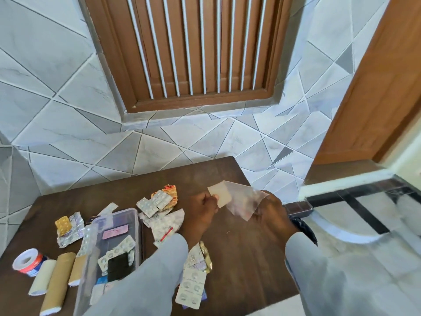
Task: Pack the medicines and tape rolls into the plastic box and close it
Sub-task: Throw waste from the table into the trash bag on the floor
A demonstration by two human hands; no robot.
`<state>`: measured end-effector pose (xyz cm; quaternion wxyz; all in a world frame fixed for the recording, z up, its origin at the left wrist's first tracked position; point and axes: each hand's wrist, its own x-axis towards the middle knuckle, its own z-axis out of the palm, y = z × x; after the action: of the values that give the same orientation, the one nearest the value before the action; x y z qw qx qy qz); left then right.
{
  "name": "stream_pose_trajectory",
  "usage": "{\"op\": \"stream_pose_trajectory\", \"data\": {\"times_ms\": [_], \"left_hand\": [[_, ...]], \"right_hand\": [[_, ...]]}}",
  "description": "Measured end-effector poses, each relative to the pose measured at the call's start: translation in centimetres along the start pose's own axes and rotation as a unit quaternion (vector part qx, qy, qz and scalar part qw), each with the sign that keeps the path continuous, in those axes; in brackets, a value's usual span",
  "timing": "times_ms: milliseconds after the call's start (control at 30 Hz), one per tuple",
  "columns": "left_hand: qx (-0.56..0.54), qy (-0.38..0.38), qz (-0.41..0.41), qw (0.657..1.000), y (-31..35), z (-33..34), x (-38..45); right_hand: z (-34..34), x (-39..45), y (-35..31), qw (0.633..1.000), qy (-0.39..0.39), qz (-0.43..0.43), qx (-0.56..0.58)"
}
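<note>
While foil blister strips [191, 290] lie flat nearest me, the clear plastic box [109, 252] sits open leftward on the dark wood surface [246, 258]; beyond, my left hand [202, 208] pinches a pale card [219, 193], my right hand [271, 213] grips a clear pouch [243, 201].

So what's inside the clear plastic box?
Inside the plastic box lie silver pill strips, a pink packet and a flat black thing. The left sleeve covers the box's near corner, so anything there is hidden.
</note>
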<state>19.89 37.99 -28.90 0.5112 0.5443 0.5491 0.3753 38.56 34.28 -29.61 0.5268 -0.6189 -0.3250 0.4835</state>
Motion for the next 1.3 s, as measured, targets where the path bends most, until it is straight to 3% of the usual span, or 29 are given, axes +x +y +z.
{"op": "stream_pose_trajectory", "data": {"times_ms": [67, 200, 300, 533, 733, 833, 1033, 1200, 1300], "left_hand": [[0.014, -0.014, -0.011, 1.0, 0.5, 3.7, -0.3], [0.007, -0.007, -0.018, 1.0, 1.5, 11.5, -0.8], [0.002, -0.004, -0.01, 1.0, 2.7, 18.3, -1.1], [0.107, 0.02, 0.009, 0.994, 2.6, 27.5, 2.0], [0.179, 0.003, -0.009, 0.984, 0.6, 34.9, 9.7], [0.195, -0.02, -0.035, 0.98, -0.1, 37.9, 13.2], [0.239, -0.048, -0.058, 0.968, -5.1, 42.3, 19.8], [0.358, -0.082, -0.081, 0.926, -12.7, 47.0, 24.6], [0.37, -0.1, -0.164, 0.909, -19.0, 50.3, 27.2]], "right_hand": [[-3.8, -0.1, -0.1, 1.0, 0.02, -0.005, -0.019], [-11.5, 0.2, -0.6, 0.995, 0.067, 0.019, 0.065], [-18.6, 1.3, -1.2, 0.994, 0.099, 0.017, 0.046], [-27.8, 6.6, -1.5, 0.977, 0.161, -0.009, -0.136], [-32.9, 14.6, 2.2, 0.924, 0.19, 0.046, -0.33], [-34.9, 18.1, 4.2, 0.907, 0.175, 0.112, -0.366], [-37.0, 24.8, 5.8, 0.892, 0.131, 0.157, -0.402], [-39.0, 34.0, 13.4, 0.877, 0.033, 0.198, -0.436], [-40.0, 39.6, 19.8, 0.862, -0.021, 0.23, -0.452]]}}
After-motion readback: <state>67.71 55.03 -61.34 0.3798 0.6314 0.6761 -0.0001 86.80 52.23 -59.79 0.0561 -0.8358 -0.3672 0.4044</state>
